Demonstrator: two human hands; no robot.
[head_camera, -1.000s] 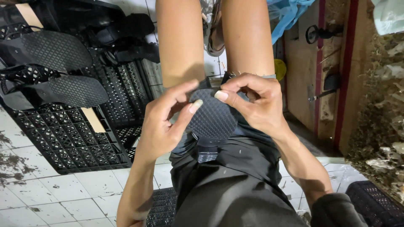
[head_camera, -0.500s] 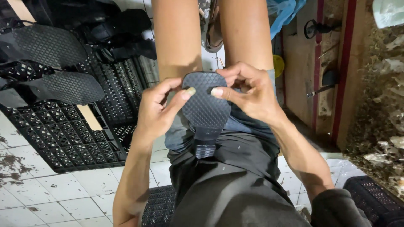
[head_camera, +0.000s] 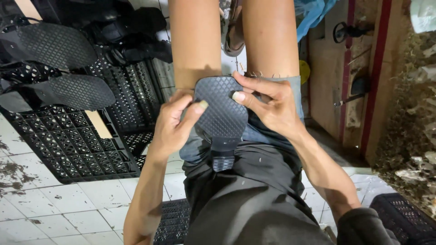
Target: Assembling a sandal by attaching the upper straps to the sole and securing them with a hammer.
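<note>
L hand (head_camera: 175, 124): yours, fingers curled round the left edge of the black shoe sole (head_camera: 221, 111); thumb laid flat on the diamond tread, tip near the sole's middle. Closed grip on the sole, not spread.
R hand (head_camera: 268, 106): yours, gripping the sole's right edge; thumb pressed on the tread w/ its tip just beside your L thumb, other fingers wrapped behind the top rim. Also closed on it.
Sole: tread side up toward you, rounded toe end pointing away, by the knees; narrow waist and small block heel (head_camera: 223, 159) pointing at your body. It sits over your lap, on the denim shorts (head_camera: 261, 131).
Thumb gap: small strip of tread betw. the two tips, they don't touch.
Lap: dark cloth (head_camera: 245, 195) spread below the heel, covers you down to the picture's lower edge.
Legs: both bare, running up and away from the sole; a sandalled foot (head_camera: 234, 27) shows betw. them.
Left side: black plastic crate (head_camera: 68, 145) on the white tile floor (head_camera: 45, 213), well apart from your L hand; two more black soles (head_camera: 63, 68) lie on it, tread up.
Right side: wooden board w/ red edge (head_camera: 359, 77) near your R forearm, tight there.
Open room: tile floor strip left of your L forearm, betw. it and the crate.
Lower corners: more black crates (head_camera: 402, 220) right, one (head_camera: 172, 222) under your L elbow.
</note>
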